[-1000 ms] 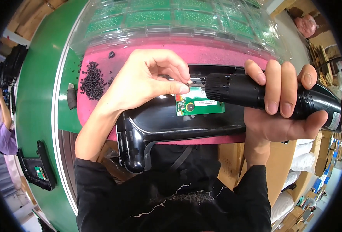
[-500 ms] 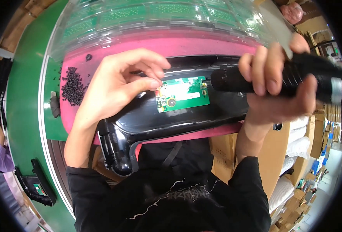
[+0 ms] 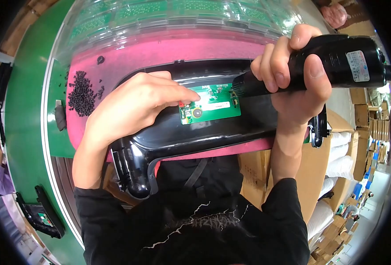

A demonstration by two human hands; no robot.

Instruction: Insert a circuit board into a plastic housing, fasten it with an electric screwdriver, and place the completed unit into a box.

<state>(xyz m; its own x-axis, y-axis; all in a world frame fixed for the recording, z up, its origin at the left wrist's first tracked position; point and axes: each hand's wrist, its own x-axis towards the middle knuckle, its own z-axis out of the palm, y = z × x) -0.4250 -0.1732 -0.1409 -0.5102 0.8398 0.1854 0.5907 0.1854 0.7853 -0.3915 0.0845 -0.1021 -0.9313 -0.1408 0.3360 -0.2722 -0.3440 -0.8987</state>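
Note:
A glossy black plastic housing (image 3: 169, 137) lies across the pink mat. A green circuit board (image 3: 222, 115) rests in its middle. My left hand (image 3: 131, 99) reaches over the housing's left part, index finger stretched out with its tip on the board's upper left area; its thumb is mostly hidden. My right hand (image 3: 292, 73) is wrapped round a black electric screwdriver (image 3: 332, 59). The tool lies nearly level, its front end at the board's right edge. Whether it touches a screw there, I cannot make out.
A heap of small black screws (image 3: 82, 93) lies left on the pink mat (image 3: 208, 46). Clear plastic trays (image 3: 177, 20) with green boards stand behind. Another black housing (image 3: 40, 212) sits on the green table at left. Cardboard boxes (image 3: 255, 170) are at right; someone's purple sleeve (image 3: 0, 176) shows far left.
My left hand has moved from a loose pinch above the board's left edge to an extended finger on the board. My right hand and the screwdriver have shifted left and upward.

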